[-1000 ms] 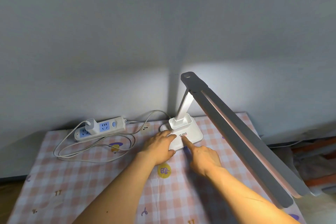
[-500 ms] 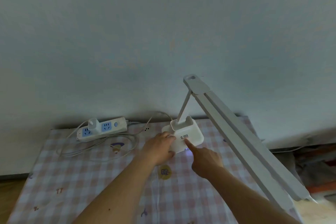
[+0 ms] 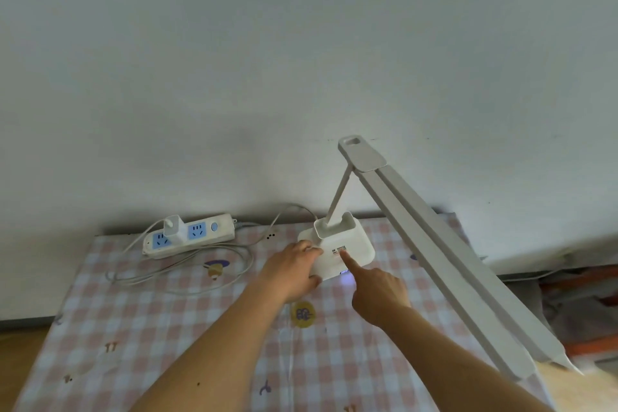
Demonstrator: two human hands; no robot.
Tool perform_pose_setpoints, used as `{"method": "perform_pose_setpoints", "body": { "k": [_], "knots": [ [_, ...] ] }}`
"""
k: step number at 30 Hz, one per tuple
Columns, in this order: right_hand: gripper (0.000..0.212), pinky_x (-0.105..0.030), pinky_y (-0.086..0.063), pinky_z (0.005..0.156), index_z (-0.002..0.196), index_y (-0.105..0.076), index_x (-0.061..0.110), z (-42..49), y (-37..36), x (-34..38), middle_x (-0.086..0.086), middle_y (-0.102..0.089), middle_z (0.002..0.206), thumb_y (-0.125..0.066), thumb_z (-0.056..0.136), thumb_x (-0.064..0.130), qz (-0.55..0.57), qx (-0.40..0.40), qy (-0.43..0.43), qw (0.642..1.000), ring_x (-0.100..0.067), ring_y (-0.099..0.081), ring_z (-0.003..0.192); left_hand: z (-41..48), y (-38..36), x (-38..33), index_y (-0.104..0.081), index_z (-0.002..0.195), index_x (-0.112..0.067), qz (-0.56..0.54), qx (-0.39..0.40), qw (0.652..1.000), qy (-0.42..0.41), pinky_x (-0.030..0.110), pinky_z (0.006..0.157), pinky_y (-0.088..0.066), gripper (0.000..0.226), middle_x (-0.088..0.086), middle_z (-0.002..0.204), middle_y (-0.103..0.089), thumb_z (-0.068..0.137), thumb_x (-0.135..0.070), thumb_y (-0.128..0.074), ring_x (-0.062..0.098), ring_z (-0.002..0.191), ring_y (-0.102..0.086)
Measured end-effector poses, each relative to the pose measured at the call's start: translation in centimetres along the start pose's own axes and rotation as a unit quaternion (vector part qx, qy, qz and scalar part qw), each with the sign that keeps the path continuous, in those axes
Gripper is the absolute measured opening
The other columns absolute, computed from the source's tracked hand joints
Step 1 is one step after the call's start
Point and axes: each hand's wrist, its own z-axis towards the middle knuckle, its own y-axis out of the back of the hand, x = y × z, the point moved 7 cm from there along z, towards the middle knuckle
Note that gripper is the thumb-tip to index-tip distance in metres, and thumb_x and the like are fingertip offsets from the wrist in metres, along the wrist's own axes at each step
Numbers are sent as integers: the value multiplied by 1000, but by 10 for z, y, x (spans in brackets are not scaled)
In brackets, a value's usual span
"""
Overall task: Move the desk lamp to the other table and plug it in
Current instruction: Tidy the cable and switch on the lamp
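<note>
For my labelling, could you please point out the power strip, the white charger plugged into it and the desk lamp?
power strip point(image 3: 197, 231), head view, on a blue socket.
white charger point(image 3: 173, 227), head view, middle of its body.
desk lamp point(image 3: 354, 241), head view, top of its base.

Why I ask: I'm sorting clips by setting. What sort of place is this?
Probably a room in a home, perhaps a study corner: a pink checked cartoon tablecloth against a plain wall, a desk lamp, and a power strip.

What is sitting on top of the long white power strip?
A white adapter plugged into the power strip, between two free blue sockets. Its prongs are hidden.
</note>
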Motion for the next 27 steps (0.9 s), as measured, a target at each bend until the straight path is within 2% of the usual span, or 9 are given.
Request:
{"method": "perform_pose_setpoints", "body": {
  "k": [5,9,13,15,17,20,23,25,27],
  "knots": [
    [57,-16,-22,42,137,-39,36,4,25,1,8,-47,74,-45,86,11,138,-84,-27,987,-1,-36,53,-4,10,9,-43,138,-22,-16,-41,999,16,38,98,-43,51,-1,141,-42,89,-32,-54,20,129,-40],
    [59,-4,-36,45,134,-43,28,7,52,9,22,-43,81,-53,81,2,278,-140,-1,950,15,-47,64,-9,23,22,-45,135,-23,-53,-97,993,46,37,94,-45,49,-2,136,-47,88,-31,-56,19,124,-46],
    [67,12,-26,57,139,-39,18,17,61,18,22,-43,93,-57,80,-6,343,-130,19,930,-4,-47,88,-4,25,30,-40,136,-25,-93,-102,987,78,36,89,-47,52,1,130,-54,87,-35,-57,23,116,-53],
    [76,7,-30,57,146,-27,21,26,52,18,3,-51,119,-60,82,-2,340,-88,1,936,-11,-48,100,4,23,28,-33,142,-24,-117,-89,986,83,35,90,-45,61,2,129,-57,87,-36,-57,23,115,-55],
    [81,3,-34,54,149,-19,28,32,44,17,-6,-44,138,-61,84,3,328,-56,-9,943,-16,-50,104,14,20,26,-28,146,-21,-150,-73,982,85,35,94,-44,68,3,131,-57,87,-35,-59,23,115,-55],
    [79,2,-36,47,148,-21,28,41,34,16,-10,-45,136,-56,85,-2,357,-34,-10,933,-6,-52,78,30,17,19,-41,136,-18,-150,-74,983,72,38,92,-47,54,6,123,-62,86,-29,-59,25,110,-59],
    [72,-2,-39,46,147,-23,28,42,33,20,-11,-49,133,-52,89,-2,375,-39,-7,926,-23,-59,95,39,23,18,-56,117,-16,-145,-128,978,79,39,84,-49,33,5,108,-69,87,-29,-58,26,102,-62],
    [64,-7,-41,51,144,-29,25,44,35,17,-10,-49,132,-49,91,-4,405,-53,-13,913,-21,-56,97,45,24,16,-59,113,-16,-152,-148,975,73,39,82,-49,30,4,104,-70,87,-31,-60,24,98,-63],
    [62,1,-37,50,144,-30,24,47,37,11,-9,-50,130,-49,91,-4,393,-61,-16,917,-16,-55,94,51,25,12,-59,114,-17,-151,-155,974,63,38,81,-49,31,4,104,-70,87,-32,-60,24,97,-63]
  ]
}}
